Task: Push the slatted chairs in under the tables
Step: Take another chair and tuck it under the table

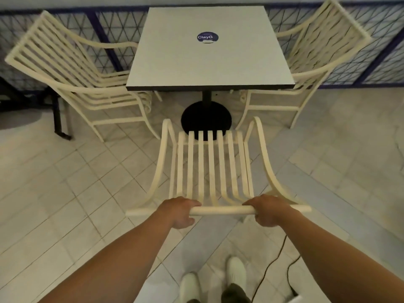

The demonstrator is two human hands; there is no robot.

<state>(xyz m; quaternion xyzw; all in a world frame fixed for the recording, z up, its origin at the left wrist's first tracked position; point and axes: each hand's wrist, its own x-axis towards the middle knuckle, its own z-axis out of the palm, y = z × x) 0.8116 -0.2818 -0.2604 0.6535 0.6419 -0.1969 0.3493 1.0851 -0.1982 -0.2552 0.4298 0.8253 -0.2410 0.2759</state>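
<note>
A cream slatted chair (211, 162) stands in front of me, its seat facing a square grey table (209, 51) on a black pedestal. My left hand (178, 212) grips the chair's top back rail (220, 209) left of centre. My right hand (270, 209) grips the same rail right of centre. The seat's front edge lies over the table's round black base (205, 117), short of the tabletop's near edge. Two more slatted chairs flank the table: the left chair (72, 73) and the right chair (314, 62), each with its seat partly under the tabletop.
A blue-framed mesh fence (109, 40) runs behind the table. A dark metal leg (58, 114) stands at the left. A black cable (273, 265) trails on the tiled floor by my white shoes (236, 272). Open tiled floor lies on both sides of the chair.
</note>
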